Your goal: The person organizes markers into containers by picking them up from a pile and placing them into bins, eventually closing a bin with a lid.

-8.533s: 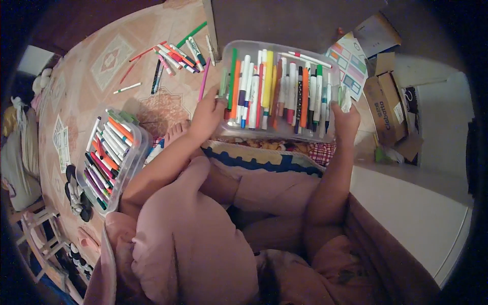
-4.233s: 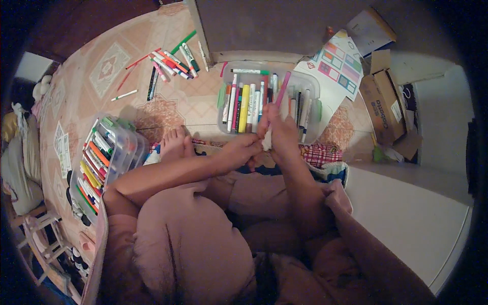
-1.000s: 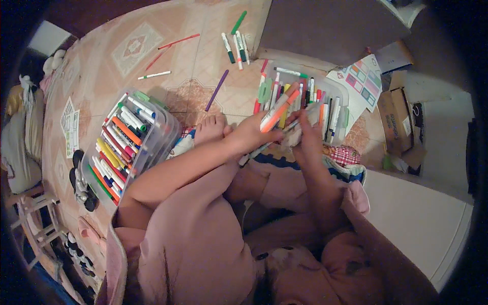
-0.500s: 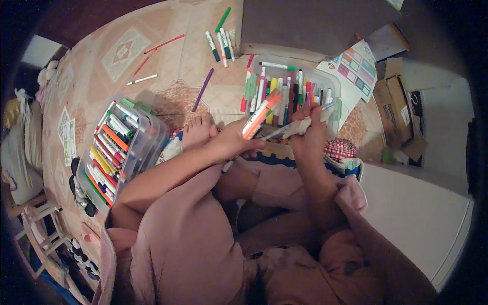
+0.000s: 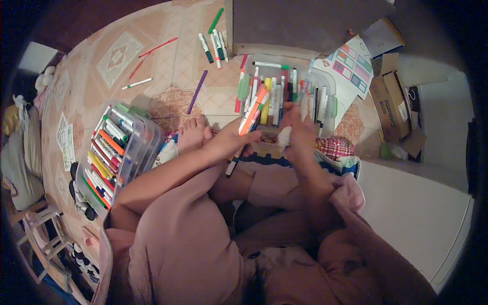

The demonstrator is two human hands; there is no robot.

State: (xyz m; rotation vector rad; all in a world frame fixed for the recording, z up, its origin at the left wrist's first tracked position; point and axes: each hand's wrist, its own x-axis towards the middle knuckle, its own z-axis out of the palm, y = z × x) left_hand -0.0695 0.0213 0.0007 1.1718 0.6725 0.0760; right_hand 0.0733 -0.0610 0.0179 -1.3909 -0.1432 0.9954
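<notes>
My left hand (image 5: 235,141) is closed round a bundle of markers (image 5: 252,113). Orange and white barrels stick up from the grip, and a dark-capped one points down below it. To its right, my right hand (image 5: 301,133) is smeared by motion, with a wad of white tissue (image 5: 285,136) pinched in it. That hand is at the near edge of a clear plastic box (image 5: 328,84) of upright and leaning markers. Whether a pen is also in its fingers is too blurred to tell.
A second clear box (image 5: 145,152), packed with markers, stands at the left. Loose markers, including a purple one (image 5: 197,92) and a green one (image 5: 216,20), lie on the tiles. Printed paper (image 5: 351,66) and a cardboard box (image 5: 391,109) are at the right.
My right hand has moved slightly left and lower over the box's near edge. The pale pen stretched between my hands no longer shows there. A dark-capped marker now hangs lower under my left hand.
</notes>
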